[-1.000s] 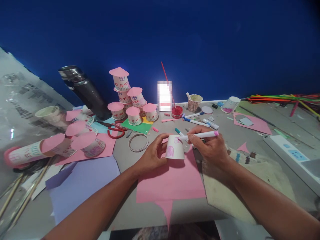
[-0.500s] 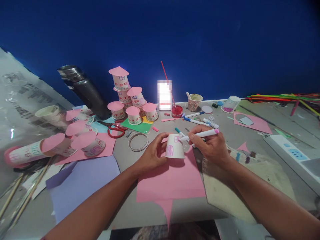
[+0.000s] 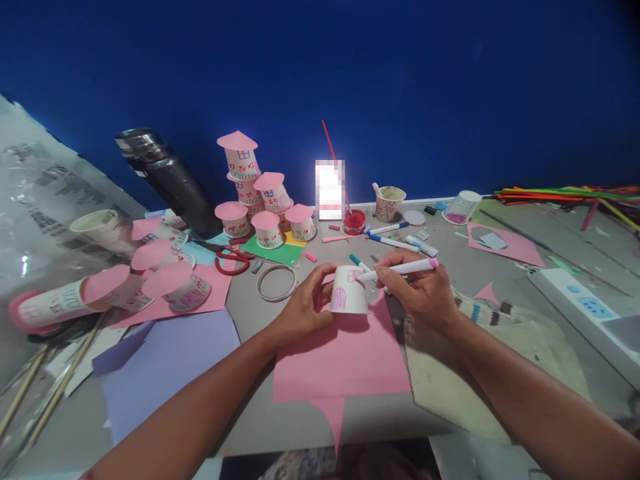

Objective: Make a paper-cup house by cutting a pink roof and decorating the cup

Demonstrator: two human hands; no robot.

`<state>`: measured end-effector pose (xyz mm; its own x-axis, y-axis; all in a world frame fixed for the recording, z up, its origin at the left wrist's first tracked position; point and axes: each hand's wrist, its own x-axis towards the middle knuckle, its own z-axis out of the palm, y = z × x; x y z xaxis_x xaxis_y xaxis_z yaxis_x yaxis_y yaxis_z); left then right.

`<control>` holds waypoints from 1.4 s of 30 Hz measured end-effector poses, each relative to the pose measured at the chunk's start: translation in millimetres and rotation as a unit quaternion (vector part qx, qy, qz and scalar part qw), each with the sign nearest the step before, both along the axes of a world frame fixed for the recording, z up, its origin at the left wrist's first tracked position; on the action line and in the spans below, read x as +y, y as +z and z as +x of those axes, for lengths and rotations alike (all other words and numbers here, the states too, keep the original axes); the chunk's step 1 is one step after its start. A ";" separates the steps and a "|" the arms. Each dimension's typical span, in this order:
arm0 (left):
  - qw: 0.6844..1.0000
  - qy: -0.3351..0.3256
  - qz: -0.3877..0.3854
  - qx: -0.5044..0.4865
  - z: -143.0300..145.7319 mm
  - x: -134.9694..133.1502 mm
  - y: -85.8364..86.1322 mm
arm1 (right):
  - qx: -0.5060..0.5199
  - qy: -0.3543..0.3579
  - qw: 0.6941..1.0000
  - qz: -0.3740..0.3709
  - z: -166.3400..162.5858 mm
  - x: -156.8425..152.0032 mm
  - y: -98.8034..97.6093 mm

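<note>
My left hand (image 3: 311, 303) is closed around the left side of an upside-down white paper cup (image 3: 351, 300). A purple door shape and a small purple window outline are drawn on its wall. In my right hand (image 3: 425, 287) is a white marker pen (image 3: 405, 268) with a pink end, its tip at the window drawing. Below the cup lies a sheet of pink paper (image 3: 340, 373). To the left stand decorated paper cups with pink cone roofs (image 3: 237, 141), some stacked in a tower.
A roll of tape (image 3: 277, 284), red-handled scissors (image 3: 233, 261) and loose markers (image 3: 387, 243) lie around the hands. A black flask (image 3: 170, 180) leans at the back left. A power strip (image 3: 590, 303) and a stained cloth (image 3: 505, 373) are on the right.
The cup is turned very slightly in my left hand, and the marker tip has shifted a little left on the window drawing. Everything else stays put.
</note>
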<state>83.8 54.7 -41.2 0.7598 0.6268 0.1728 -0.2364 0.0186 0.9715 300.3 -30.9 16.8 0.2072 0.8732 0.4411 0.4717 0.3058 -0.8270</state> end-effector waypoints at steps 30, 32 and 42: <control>0.978 0.080 0.171 0.085 -7.0 2.3 3.4 | -0.246 0.151 0.957 -0.020 19.3 16.1 -26.1; 0.978 0.092 0.167 0.089 -7.5 1.1 4.1 | -0.238 0.150 0.959 -0.016 19.7 16.1 -25.9; 0.999 0.040 -0.005 -0.006 -3.8 6.2 1.5 | -0.069 0.141 0.986 -0.055 22.4 14.6 -14.5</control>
